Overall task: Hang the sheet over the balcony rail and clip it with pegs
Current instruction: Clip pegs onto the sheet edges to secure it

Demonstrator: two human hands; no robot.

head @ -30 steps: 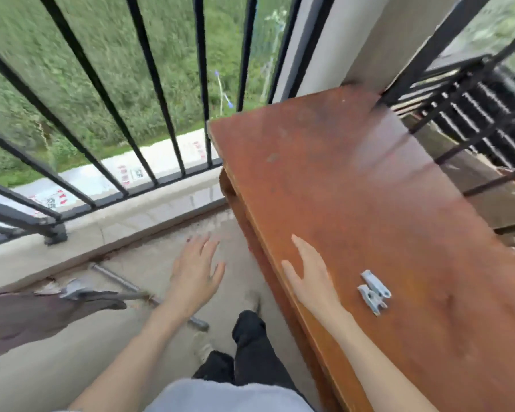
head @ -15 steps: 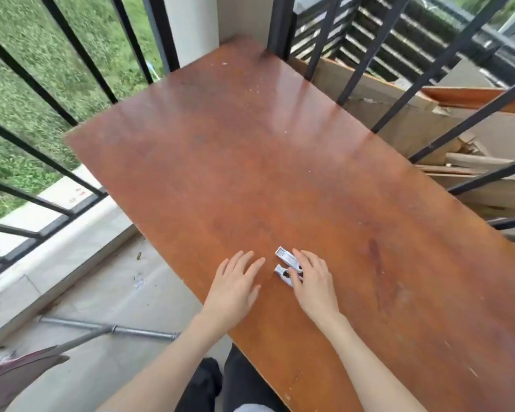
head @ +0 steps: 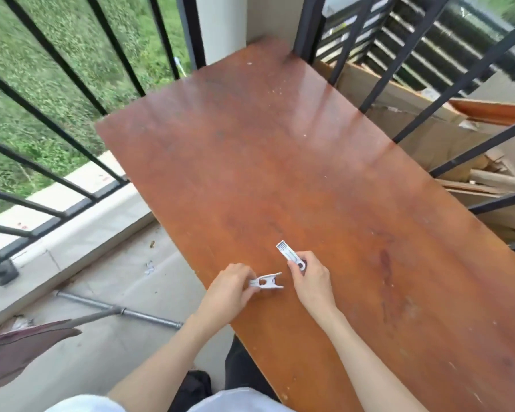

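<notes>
Fingers of both hands (head: 232, 288) (head: 311, 278) hide each white peg's (head: 266, 283) (head: 289, 253) tail.

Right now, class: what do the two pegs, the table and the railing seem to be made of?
Left peg and right peg: probably white plastic, with moulded holes and a ribbed tip.
Table: likely varnished wood or veneer, reddish-brown, glossy, scuffed.
Railing: apparently black-painted metal, thin straight bars.

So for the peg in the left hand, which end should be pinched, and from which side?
Pinch the closed handle end, from the person's left, as the left hand does now. The peg lies flat over the table with its forked jaws pointing right, free for clipping.
</notes>
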